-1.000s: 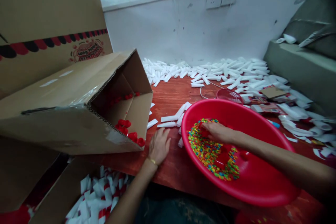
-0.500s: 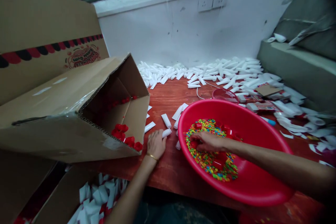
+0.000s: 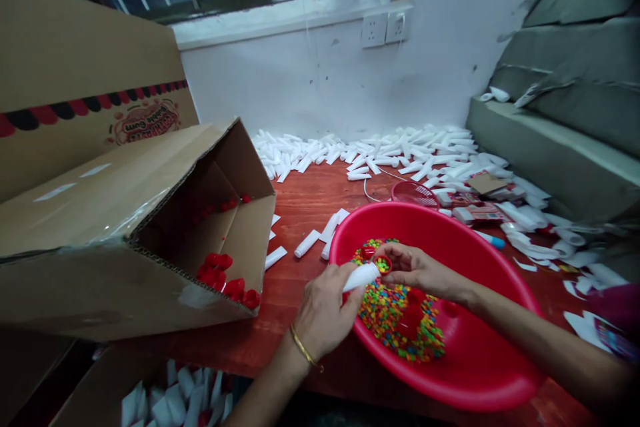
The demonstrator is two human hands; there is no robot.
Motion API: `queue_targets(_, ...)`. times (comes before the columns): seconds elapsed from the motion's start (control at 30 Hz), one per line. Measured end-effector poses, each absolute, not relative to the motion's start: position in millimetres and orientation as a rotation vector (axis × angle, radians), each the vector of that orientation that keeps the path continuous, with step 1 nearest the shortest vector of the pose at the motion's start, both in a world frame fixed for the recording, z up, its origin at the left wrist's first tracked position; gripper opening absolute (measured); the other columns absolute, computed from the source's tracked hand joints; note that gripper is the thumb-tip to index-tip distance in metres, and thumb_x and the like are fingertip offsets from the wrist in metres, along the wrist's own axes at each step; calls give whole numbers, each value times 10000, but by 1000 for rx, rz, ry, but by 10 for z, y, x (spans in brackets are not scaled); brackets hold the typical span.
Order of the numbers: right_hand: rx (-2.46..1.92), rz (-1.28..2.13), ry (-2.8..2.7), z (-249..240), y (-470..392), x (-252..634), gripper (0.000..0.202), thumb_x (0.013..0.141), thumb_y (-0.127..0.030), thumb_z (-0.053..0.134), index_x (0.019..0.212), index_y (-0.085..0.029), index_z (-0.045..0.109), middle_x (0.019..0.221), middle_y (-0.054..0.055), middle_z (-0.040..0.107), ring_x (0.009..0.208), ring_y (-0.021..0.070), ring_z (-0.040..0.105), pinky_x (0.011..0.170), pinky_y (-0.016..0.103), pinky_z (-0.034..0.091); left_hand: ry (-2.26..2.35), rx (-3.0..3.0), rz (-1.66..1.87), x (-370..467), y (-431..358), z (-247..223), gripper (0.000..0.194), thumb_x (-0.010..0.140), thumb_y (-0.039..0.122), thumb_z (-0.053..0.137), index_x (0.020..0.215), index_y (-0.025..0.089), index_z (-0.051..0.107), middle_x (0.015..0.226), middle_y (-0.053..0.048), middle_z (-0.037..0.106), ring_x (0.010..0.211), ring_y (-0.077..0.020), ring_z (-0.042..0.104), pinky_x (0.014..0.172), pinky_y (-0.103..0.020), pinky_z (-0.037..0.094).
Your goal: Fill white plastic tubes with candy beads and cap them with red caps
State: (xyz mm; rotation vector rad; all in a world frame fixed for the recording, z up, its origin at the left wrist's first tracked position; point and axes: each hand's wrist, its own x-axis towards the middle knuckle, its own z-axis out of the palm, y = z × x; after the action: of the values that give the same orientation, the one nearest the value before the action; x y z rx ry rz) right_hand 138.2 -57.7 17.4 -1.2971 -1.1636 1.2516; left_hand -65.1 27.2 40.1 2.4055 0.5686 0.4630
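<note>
1. Head view, hands: the left hand (image 3: 325, 310) has its grip closed around a small white tube (image 3: 361, 276), holding it tilted with its open end pointing toward the right hand (image 3: 413, 267). The right hand's fingers are pinched shut on a small red cap (image 3: 384, 263) that seems to carry a few sweets, held right at the mouth of the tube.

2. Head view, basin: both hands meet just above the near-left rim of a red basin (image 3: 480, 360), which rests on the red wooden surface (image 3: 305, 203). A heap of small coloured sweets (image 3: 395, 310) lies in the basin's bottom with a few loose red caps among them.

3. Head view, surroundings: a cardboard box (image 3: 125, 227) lies tipped on its side at the left, its open mouth spilling red caps (image 3: 225, 277). Loose white tubes (image 3: 380, 150) are strewn along the wall and a few lie just beside the basin. A second box of tubes (image 3: 175, 393) sits below the surface's near edge.

4. Judged risks: the tube's mouth is narrow, so sweets could miss it and drop; over the basin they are caught, but the tube sits close to the rim, so some could bounce onto the surface. A soft tube squeezed too hard might pinch shut. The tipped box could also shed caps if knocked.
</note>
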Motion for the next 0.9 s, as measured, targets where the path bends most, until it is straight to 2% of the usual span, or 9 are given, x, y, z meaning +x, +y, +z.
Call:
queue_targets(0.2,-1460,850,-1436,213,-611,1375,224,775,-248,571,983,-187,515,923,38,575,792,147,550,717,292,458,572,2426,447,-606,312,385,305,870,314,439,1153,220,501,971,-49,584,910,-188,551,828,-331,449)
queue_targets(0.37,-1578,513,-1661,296,-635,1397,236,821,-223,532,1054,-191,537,954,56,607,817,163,563,725,296,458,607,2454,485,-589,298,388,331,882,337,412,1187,225,473,968,-50,569,888,-190,551,807,-335,454)
queue_targets(0.57,-1437,529,-1849,345,-663,1415,279,851,-269,514,1118,-187,529,1054,82,597,917,168,559,789,299,448,581,2556,353,-543,309,425,331,883,348,413,1192,246,472,943,-36,556,847,-191,556,736,-317,458)
queue_targets(0.6,-1452,584,-1839,346,-662,1402,262,857,-306,505,1081,-175,543,995,79,613,863,163,571,749,290,457,559,2569,347,-531,311,426,324,883,349,417,1186,250,477,938,-32,553,846,-189,554,729,-310,456)
queue_targets(0.67,-1532,774,-1720,331,-653,1365,305,881,-413,433,898,-147,579,732,49,616,641,139,570,589,257,458,502,2602,369,-501,300,406,327,886,359,417,1191,255,471,925,-27,547,832,-183,549,719,-302,451)
queue_targets(0.73,-1648,1003,-1487,302,-638,1324,498,896,-521,296,661,-153,536,474,-5,486,413,104,467,422,227,386,457,2650,422,-468,274,354,346,892,368,403,1215,255,449,913,-29,542,805,-182,542,698,-301,445)
queue_targets(0.77,-1699,1090,-1370,290,-631,1308,575,896,-558,220,575,-165,491,407,-19,418,352,93,414,378,222,348,446,2672,450,-451,259,320,350,895,370,395,1222,255,441,909,-30,541,793,-184,539,686,-302,441)
queue_targets(0.83,-1755,1115,-1251,288,-621,1296,655,890,-586,116,509,-174,453,371,-18,372,328,90,382,366,226,330,457,2697,514,-420,238,253,351,897,373,388,1223,254,438,893,-32,543,780,-189,537,666,-303,435)
queue_targets(0.9,-1716,949,-1339,320,-624,1308,640,899,-565,136,613,-151,531,466,11,465,435,113,463,442,239,382,504,2673,578,-393,235,206,349,897,373,390,1219,245,436,889,-33,548,782,-188,541,665,-301,432)
